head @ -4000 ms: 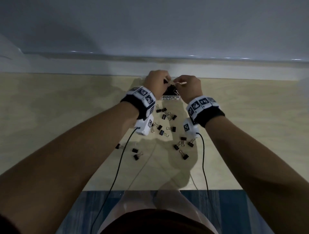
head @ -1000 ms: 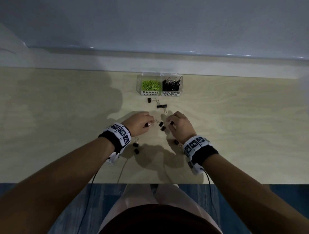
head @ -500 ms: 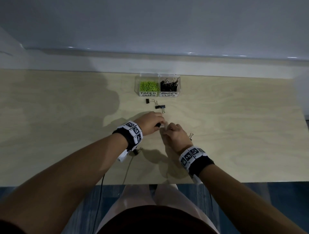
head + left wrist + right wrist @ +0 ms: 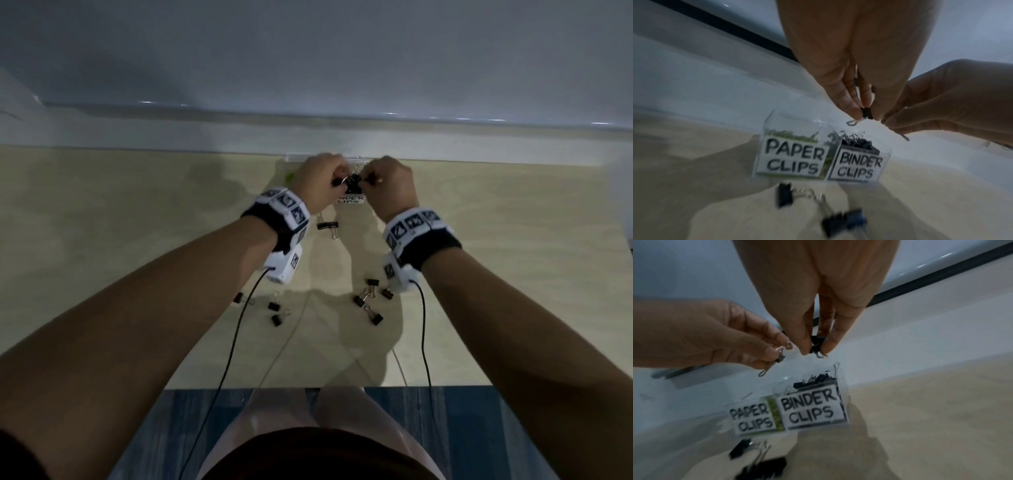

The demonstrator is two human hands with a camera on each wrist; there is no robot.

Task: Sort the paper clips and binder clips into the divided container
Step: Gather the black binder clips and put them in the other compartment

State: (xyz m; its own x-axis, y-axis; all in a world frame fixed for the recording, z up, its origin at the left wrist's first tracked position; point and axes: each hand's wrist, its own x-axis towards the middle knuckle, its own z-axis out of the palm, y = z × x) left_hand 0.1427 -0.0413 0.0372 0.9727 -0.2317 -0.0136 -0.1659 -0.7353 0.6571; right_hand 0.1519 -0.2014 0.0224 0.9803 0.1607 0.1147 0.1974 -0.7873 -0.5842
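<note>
Left wrist view | left hand [image 4: 855, 65] pinching binder clip [image 4: 866, 112] above divided container [image 4: 882, 164] | right hand [image 4: 818, 288] pinching another [image 4: 816, 344] | risk: bounce off overfull binder side into paper-clip side

A right hand [image 4: 813, 293] reaches down, fingertips pinching a small black binder clip [image 4: 816, 344] above a clear divided box [image 4: 797, 412] labelled "PAPER CLIPS" and "BINDER CLIPS". Beside it, the left hand [image 4: 701, 335] pinches another clip [image 4: 780, 356]. More clips [image 4: 760, 467] lie on the table [image 4: 931, 410].
</note>
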